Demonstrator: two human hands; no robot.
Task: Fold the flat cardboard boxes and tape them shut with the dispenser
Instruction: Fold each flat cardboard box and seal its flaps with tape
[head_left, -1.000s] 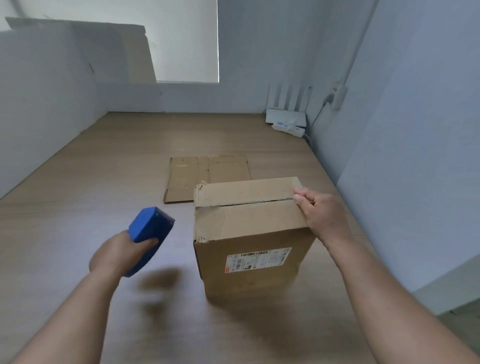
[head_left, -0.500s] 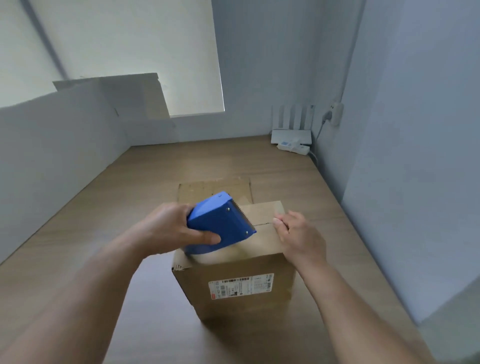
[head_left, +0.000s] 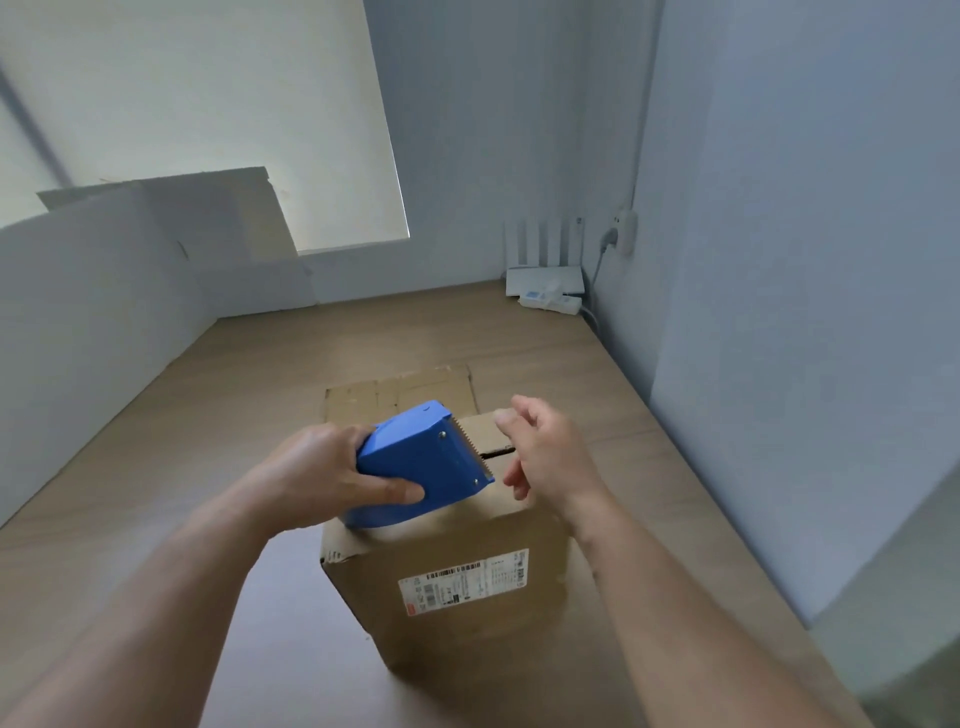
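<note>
A folded cardboard box (head_left: 457, 587) with a white shipping label on its near side stands on the wooden table (head_left: 156, 519). My left hand (head_left: 322, 475) grips the blue tape dispenser (head_left: 421, 462) and holds it over the box's top, its toothed blade pointing right. My right hand (head_left: 545, 452) hovers at the box's right top edge with fingers apart, just past the blade and above the dark seam between the flaps. A flat cardboard box (head_left: 400, 389) lies on the table behind the folded one, partly hidden by it.
A white router with antennas and a power strip (head_left: 550, 291) sit in the far right corner, cabled to a wall socket. Walls close in on the left and right. A cardboard sheet (head_left: 218, 213) leans at the back left.
My left hand swung the dispenser from the left of the box up onto its top. My right hand lifted off the flap edge and opened. The view moved closer.
</note>
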